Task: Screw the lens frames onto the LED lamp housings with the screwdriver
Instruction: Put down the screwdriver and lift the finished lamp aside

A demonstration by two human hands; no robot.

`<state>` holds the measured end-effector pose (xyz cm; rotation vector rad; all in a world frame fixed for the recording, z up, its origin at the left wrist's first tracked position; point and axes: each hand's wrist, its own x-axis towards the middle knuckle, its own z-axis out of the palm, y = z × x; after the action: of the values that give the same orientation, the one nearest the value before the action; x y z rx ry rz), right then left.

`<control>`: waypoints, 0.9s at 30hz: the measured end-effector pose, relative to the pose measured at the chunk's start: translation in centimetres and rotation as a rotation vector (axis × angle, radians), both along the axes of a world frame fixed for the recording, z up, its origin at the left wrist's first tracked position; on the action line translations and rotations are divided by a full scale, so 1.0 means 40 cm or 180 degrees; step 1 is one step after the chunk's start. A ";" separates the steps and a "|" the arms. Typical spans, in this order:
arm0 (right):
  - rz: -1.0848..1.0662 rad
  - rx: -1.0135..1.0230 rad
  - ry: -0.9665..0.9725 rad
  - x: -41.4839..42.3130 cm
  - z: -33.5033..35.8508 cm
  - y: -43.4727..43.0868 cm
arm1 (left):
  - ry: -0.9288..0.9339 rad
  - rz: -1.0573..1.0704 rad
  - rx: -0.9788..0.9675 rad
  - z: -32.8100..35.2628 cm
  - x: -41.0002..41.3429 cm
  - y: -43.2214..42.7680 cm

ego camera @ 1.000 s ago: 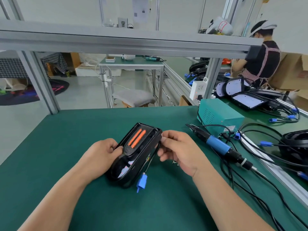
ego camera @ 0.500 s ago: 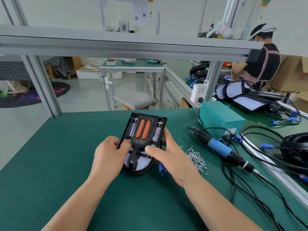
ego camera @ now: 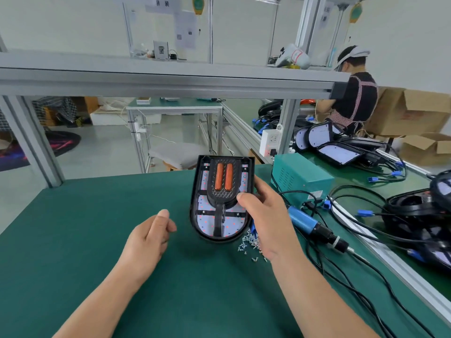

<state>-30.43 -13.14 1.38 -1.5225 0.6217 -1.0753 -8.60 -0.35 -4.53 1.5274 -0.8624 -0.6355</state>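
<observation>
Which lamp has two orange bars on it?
The lamp housing that the right hand grips, right in front. The lamps piled on the far bench only show plain white faces, with no orange.

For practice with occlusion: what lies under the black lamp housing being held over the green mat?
Loose screws show on the mat beside its lower right edge; the lamp housing and the right hand gripping it cover whatever else lies beneath.

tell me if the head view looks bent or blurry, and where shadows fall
Head view: wide-angle distortion bows the aluminium beam; lighting is even and diffuse; the lamp housing in the right hand is sharp, casting a faint soft shadow on the green mat.
</observation>
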 end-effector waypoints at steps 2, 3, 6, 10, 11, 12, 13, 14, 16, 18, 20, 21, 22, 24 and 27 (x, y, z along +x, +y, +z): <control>-0.0200 -0.0030 -0.0138 -0.028 0.018 -0.023 | -0.0137 -0.0060 0.0068 -0.006 0.004 0.000; -0.0303 -0.0063 -0.0169 -0.045 0.029 -0.036 | -0.0204 -0.0080 0.0105 -0.006 0.005 0.000; -0.0618 -0.0186 -0.0272 -0.113 0.060 -0.076 | -0.0352 -0.0115 0.0170 -0.007 0.003 0.001; -0.1115 -0.0278 -0.0392 -0.243 0.097 -0.115 | -0.0392 -0.0134 0.0179 -0.006 0.004 0.003; -0.1259 -0.0299 -0.0405 -0.278 0.105 -0.123 | -0.0402 -0.0136 0.0180 -0.005 0.005 0.003; -0.1408 -0.0328 -0.0402 -0.314 0.111 -0.131 | -0.0406 -0.0120 0.0181 -0.005 0.005 0.003; -0.1550 -0.0349 -0.0388 -0.350 0.115 -0.139 | -0.0413 -0.0106 0.0181 -0.006 0.006 0.002; -0.1685 -0.0359 -0.0378 -0.385 0.119 -0.148 | -0.0430 -0.0094 0.0181 -0.008 0.008 0.001; -0.1941 -0.0344 -0.0327 -0.456 0.122 -0.172 | -0.0474 -0.0093 0.0173 -0.013 0.010 -0.002; -0.2209 -0.0229 -0.0255 -0.512 0.121 -0.200 | -0.0517 -0.0091 0.0159 -0.018 0.013 -0.005; -0.2435 -0.0048 -0.0215 -0.550 0.119 -0.230 | -0.0507 -0.0061 0.0149 -0.018 0.015 -0.005; -0.2509 -0.0026 -0.0225 -0.562 0.116 -0.245 | -0.0507 -0.0045 0.0161 -0.016 0.015 -0.004; -0.2578 -0.0029 -0.0245 -0.572 0.111 -0.262 | -0.0517 -0.0029 0.0180 -0.014 0.015 -0.002; -0.2715 -0.0016 -0.0189 -0.591 0.097 -0.296 | -0.0502 -0.0005 0.0199 -0.010 0.018 0.003; -0.2824 0.0006 0.0102 -0.611 0.075 -0.325 | -0.0419 -0.0030 0.0207 -0.010 0.025 0.005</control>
<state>-54.85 -26.14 4.36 -1.2611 1.3875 -1.6944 -7.61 -0.17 -4.94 1.6390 -0.9568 -0.5796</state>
